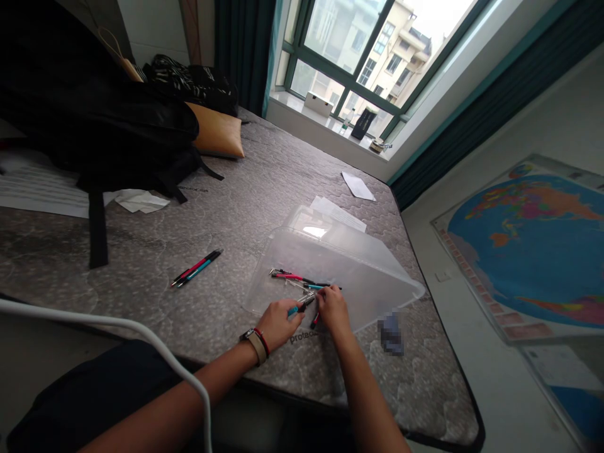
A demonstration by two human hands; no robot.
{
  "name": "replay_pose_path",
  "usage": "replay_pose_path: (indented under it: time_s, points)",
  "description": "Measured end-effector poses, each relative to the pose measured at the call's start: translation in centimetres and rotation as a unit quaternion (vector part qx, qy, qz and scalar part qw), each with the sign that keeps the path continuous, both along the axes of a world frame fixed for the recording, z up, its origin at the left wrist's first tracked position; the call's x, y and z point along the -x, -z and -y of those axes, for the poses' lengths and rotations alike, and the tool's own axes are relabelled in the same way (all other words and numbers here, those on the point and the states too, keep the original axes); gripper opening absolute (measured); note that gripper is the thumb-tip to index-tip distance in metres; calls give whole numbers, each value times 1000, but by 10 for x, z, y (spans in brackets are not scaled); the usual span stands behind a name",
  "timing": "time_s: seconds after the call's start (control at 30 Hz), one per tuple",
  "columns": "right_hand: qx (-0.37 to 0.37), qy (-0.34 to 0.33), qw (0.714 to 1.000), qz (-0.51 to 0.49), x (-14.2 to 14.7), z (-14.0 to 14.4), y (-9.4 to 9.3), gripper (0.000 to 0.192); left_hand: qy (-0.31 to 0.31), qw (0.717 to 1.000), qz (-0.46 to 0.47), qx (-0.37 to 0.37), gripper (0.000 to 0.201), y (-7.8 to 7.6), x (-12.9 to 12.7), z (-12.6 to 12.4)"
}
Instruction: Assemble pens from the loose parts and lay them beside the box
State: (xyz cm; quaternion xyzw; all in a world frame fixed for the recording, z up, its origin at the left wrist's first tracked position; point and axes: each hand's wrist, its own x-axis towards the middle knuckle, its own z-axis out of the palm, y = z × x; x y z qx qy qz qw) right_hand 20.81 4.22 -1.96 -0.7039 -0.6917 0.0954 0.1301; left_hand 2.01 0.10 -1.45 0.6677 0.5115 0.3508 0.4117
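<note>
My left hand (279,322), a watch (252,343) and a red band at its wrist, is closed on a blue and black pen part (302,307). Close beside it, my right hand (334,309) has its fingers pinched together, with a red and black pen part (315,321) sticking out below them. Both hands are over the near edge of a translucent plastic box (368,270). On its surface lie a red and black pen piece (290,276), a blue and black one (314,286) and several small clear pieces (295,285). The fingers hide the tips of the held parts.
Two pens, red (191,268) and blue (201,269), lie on the mattress (226,214) to the left. A black backpack (108,126) and a tan pouch (217,131) are farther back. Papers (358,186) lie behind the box. A white cable (141,328) crosses the lower left.
</note>
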Motion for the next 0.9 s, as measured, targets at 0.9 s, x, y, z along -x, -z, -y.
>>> replay_pose_path:
  time_s: [0.9]
  points:
    - [-38,-15,984,-174,-7,-7,-3,17,-14,1000,-4,15,25,-2,2,0]
